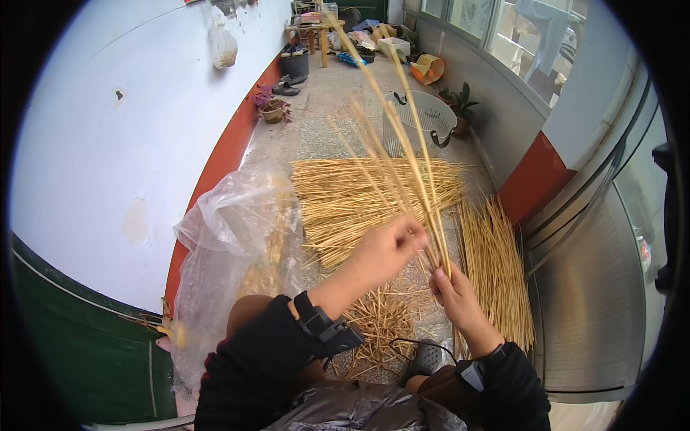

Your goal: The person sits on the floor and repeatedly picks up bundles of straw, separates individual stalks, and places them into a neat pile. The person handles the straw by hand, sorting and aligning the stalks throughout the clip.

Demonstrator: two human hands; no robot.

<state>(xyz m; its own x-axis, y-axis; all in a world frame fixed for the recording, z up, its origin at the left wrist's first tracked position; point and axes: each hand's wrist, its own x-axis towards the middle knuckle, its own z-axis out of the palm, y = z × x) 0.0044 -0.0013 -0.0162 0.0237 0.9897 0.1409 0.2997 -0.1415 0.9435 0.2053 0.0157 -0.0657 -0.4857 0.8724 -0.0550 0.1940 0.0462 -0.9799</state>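
My right hand grips a few long straw-coloured stalks near their lower ends, and they fan upward and away from me. Close to the left side of these stalks is my left hand, its fingers curled and blurred. Whether it pinches a stalk is not clear. Some stalks are smeared by motion. Beyond both hands, a broad layer of similar stalks lies across the floor. Short broken pieces are heaped below my hands, and a long bundle lies along the right side.
Clear plastic sheeting partly covers more stalks on the left. Behind the layer stands a translucent basket with dark handles. Potted plants and shoes line the walls. A metal-fronted appliance stands close on my right.
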